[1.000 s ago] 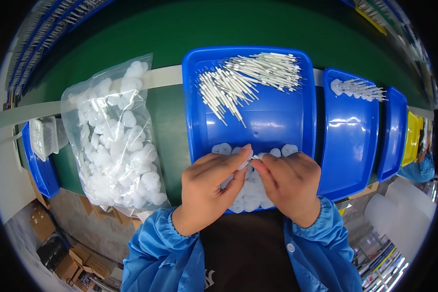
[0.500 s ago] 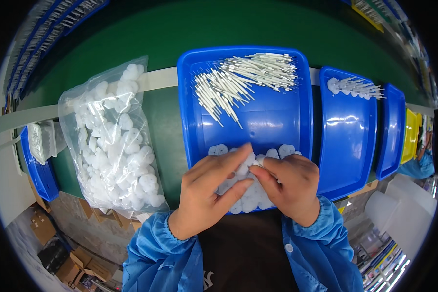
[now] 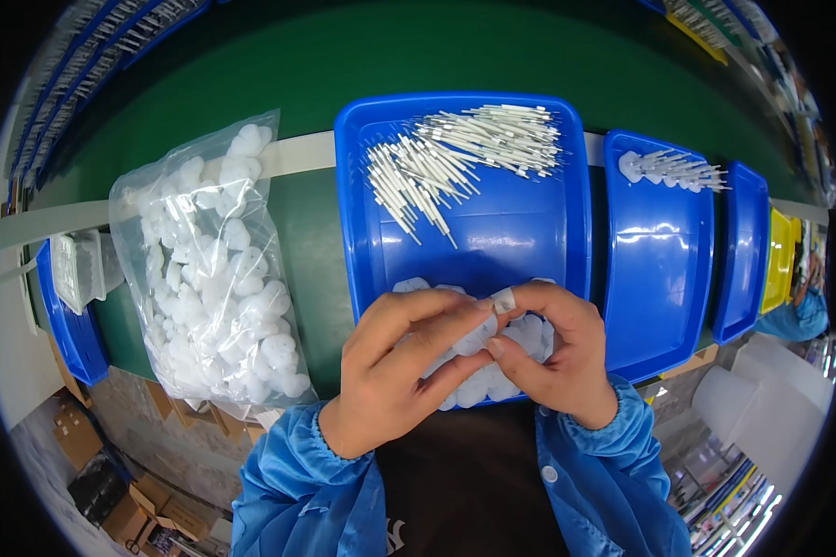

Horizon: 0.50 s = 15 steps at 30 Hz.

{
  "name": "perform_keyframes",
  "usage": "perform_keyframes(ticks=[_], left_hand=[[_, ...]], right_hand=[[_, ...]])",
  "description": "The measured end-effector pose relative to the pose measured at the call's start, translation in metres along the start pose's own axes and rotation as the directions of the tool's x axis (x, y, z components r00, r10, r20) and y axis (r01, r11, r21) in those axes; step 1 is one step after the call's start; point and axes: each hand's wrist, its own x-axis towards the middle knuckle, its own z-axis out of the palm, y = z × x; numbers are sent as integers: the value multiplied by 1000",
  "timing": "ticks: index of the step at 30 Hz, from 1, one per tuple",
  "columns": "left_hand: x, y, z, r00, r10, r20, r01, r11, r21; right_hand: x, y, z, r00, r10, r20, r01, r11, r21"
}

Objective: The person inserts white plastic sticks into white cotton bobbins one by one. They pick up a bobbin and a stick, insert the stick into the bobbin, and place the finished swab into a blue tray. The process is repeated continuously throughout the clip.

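Over the near end of a large blue tray [image 3: 520,243], my two hands meet around a rounded white plastic piece [image 3: 475,340]. My left hand [image 3: 390,362] pinches it between thumb and fingers from the left. The thumb of my right hand [image 3: 571,357] rests at its right edge, with the index finger curved above. A small white patch shows at that index fingertip; whether it is a wrap or a part is unclear. Several more lobed white pieces [image 3: 474,390] lie beneath, partly hidden by my hands. Thin white rods with fine ends [image 3: 423,176] are heaped at the tray's far end.
Left of the tray lies a clear bag [image 3: 218,269] full of white pieces. A second blue tray [image 3: 659,269] on the right holds a row of white pieces with rods [image 3: 673,172]. Farther right are another blue tray [image 3: 743,251], a yellow tray [image 3: 780,260] and a person's blue sleeve [image 3: 808,316].
My right index finger has lifted and opened away from its thumb, making a wider arch. My left hand stays nearly in place with the white piece. The view has shifted slightly.
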Motion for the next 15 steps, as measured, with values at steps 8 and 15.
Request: perform_keyframes(ticks=[8, 15], left_hand=[[0, -2, -3, 998, 52, 30, -51, 998, -33], [-2, -1, -14, 997, 67, 23, -66, 997, -46]], right_hand=[[2, -3, -5, 980, 182, 83, -199, 938, 284], [4, -20, -11, 965, 211, 158, -250, 922, 296]])
